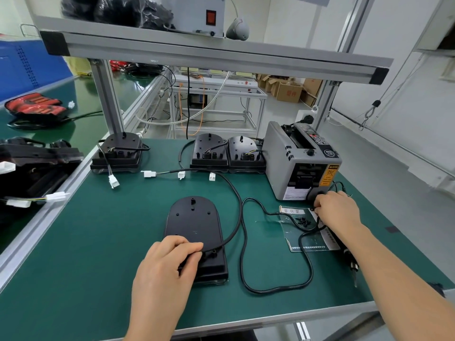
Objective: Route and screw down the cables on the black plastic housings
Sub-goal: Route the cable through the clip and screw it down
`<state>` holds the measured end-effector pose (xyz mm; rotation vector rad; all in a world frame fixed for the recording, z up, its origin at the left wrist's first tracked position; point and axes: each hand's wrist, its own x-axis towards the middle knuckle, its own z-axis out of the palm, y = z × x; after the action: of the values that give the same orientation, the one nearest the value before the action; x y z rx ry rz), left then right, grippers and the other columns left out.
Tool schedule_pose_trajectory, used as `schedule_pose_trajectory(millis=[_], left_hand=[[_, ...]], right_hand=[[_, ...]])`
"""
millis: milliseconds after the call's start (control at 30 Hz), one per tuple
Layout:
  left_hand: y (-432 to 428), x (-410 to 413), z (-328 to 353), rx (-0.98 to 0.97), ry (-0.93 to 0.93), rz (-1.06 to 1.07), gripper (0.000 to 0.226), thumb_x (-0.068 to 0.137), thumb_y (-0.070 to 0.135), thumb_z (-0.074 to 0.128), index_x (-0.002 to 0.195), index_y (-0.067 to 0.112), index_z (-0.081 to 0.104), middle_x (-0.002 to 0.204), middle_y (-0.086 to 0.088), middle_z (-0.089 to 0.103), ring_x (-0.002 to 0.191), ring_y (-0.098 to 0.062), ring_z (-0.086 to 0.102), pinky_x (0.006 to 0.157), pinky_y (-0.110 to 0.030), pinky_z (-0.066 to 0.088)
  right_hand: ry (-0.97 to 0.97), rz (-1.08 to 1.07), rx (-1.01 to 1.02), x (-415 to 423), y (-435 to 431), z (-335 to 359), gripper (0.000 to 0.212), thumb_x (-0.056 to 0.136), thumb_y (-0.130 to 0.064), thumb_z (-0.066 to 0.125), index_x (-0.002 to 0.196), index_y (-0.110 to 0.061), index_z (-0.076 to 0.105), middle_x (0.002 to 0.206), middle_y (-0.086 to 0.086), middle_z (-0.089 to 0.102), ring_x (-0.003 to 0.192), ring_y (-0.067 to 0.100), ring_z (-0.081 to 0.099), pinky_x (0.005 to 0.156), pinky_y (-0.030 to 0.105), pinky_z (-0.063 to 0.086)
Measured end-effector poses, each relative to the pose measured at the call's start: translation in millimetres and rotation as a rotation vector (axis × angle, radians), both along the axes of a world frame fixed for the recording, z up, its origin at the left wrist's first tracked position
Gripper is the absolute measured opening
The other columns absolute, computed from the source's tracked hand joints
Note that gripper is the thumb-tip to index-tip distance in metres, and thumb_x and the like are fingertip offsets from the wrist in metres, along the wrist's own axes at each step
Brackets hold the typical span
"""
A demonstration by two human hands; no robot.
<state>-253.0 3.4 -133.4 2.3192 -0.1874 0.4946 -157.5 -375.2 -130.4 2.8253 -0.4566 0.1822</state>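
Left hand (170, 257): bare. Behind its grip, the wrist and left forearm (152, 311) run uncovered to the lower frame edge.

Right hand (337, 207): bare. Behind its grip, the wrist and right forearm (398, 274) run uncovered to the lower right corner.

A green-matted workbench with aluminium edging (86, 254) stands under a grey aluminium-profile overhead shelf (221, 54) on slotted posts. Behind it, a glossy pale grey floor (278, 114) carries a white metal frame rack (221, 93) and brown cardboard boxes (288, 91). Plain white walls (398, 89) close the right side.
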Motion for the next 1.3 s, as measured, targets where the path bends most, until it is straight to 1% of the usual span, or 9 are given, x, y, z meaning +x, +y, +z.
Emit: schedule_pose_trajectory(millis=[233, 333, 467, 633, 800, 967, 1100, 1200, 1300], left_hand=[[0, 0, 0, 0.006, -0.015, 0.002, 0.022, 0.074, 0.016, 0.080, 0.084, 0.035, 0.074, 0.085, 0.026, 0.057, 0.082, -0.003, 0.044, 0.056, -0.012, 0.032], [0, 0, 0, 0.008, -0.013, 0.002, 0.022, 0.075, 0.016, 0.080, 0.084, 0.035, 0.073, 0.085, 0.026, 0.056, 0.083, -0.003, 0.044, 0.056, -0.012, 0.032], [0, 0, -1, 0.009, -0.012, 0.002, 0.022, 0.075, 0.017, 0.079, 0.084, 0.036, 0.073, 0.086, 0.026, 0.056, 0.083, -0.003, 0.044, 0.056, -0.013, 0.033], [0, 1, -2, 0.005, -0.010, 0.001, 0.022, 0.075, 0.017, 0.079, 0.084, 0.036, 0.073, 0.085, 0.027, 0.056, 0.084, -0.002, 0.043, 0.057, -0.014, 0.034], [0, 1, -2, 0.006, -0.009, 0.003, 0.021, 0.075, 0.018, 0.079, 0.084, 0.037, 0.073, 0.086, 0.028, 0.056, 0.084, -0.003, 0.044, 0.057, -0.014, 0.033], [1, 1, -2, 0.013, -0.020, 0.002, 0.022, 0.075, 0.018, 0.079, 0.084, 0.037, 0.073, 0.086, 0.028, 0.056, 0.083, -0.003, 0.044, 0.056, -0.014, 0.033], [0, 1, -3, 0.008, -0.020, 0.005, 0.021, 0.075, 0.018, 0.079, 0.084, 0.037, 0.073, 0.086, 0.028, 0.055, 0.083, -0.002, 0.044, 0.057, -0.014, 0.033], [0, 1, -3, 0.004, -0.024, 0.003, 0.021, 0.075, 0.018, 0.079, 0.084, 0.036, 0.073, 0.086, 0.028, 0.056, 0.083, -0.002, 0.044, 0.057, -0.014, 0.034], [0, 2, -3, 0.004, -0.025, -0.001, 0.021, 0.075, 0.018, 0.079, 0.084, 0.036, 0.073, 0.085, 0.027, 0.056, 0.083, -0.002, 0.045, 0.057, -0.014, 0.035]], right_hand=[[-0.022, 0.068, -0.018, -1, -7, -2, 0.017, 0.094, -0.033, 0.051, 0.104, -0.029, 0.064, 0.106, -0.004, 0.061, 0.100, 0.019, 0.048, 0.082, 0.031, 0.044], [0.045, 0.070, 0.033, 3, -10, 0, 0.021, 0.094, -0.033, 0.053, 0.110, -0.029, 0.065, 0.111, -0.002, 0.059, 0.106, 0.020, 0.048, 0.086, 0.033, 0.045], [0.102, 0.067, 0.025, 10, -13, 3, 0.022, 0.092, -0.030, 0.054, 0.111, -0.029, 0.065, 0.112, -0.002, 0.060, 0.107, 0.020, 0.047, 0.084, 0.032, 0.045], [0.032, 0.092, -0.057, 8, -17, -4, 0.023, 0.094, -0.030, 0.049, 0.108, -0.026, 0.066, 0.107, -0.003, 0.062, 0.101, 0.019, 0.050, 0.076, 0.030, 0.043], [-0.059, 0.113, -0.090, 1, -17, -9, 0.021, 0.094, -0.033, 0.050, 0.103, -0.024, 0.066, 0.103, -0.003, 0.062, 0.097, 0.018, 0.051, 0.078, 0.030, 0.042], [-0.051, 0.081, -0.240, 1, -9, -10, 0.020, 0.092, -0.022, 0.049, 0.104, -0.021, 0.065, 0.104, -0.003, 0.062, 0.100, 0.019, 0.051, 0.080, 0.029, 0.038], [-0.083, 0.044, -0.254, 0, -5, -6, 0.020, 0.092, -0.023, 0.049, 0.104, -0.021, 0.066, 0.103, -0.003, 0.063, 0.100, 0.019, 0.052, 0.080, 0.029, 0.039], [-0.119, 0.025, -0.184, -7, 1, 1, 0.025, 0.094, -0.029, 0.046, 0.104, -0.022, 0.067, 0.102, -0.003, 0.063, 0.099, 0.019, 0.053, 0.080, 0.029, 0.040], [-0.198, 0.027, 0.113, -22, 22, 14, 0.022, 0.090, -0.029, 0.050, 0.090, -0.021, 0.071, 0.094, -0.001, 0.064, 0.090, 0.020, 0.052, 0.073, 0.032, 0.043]])
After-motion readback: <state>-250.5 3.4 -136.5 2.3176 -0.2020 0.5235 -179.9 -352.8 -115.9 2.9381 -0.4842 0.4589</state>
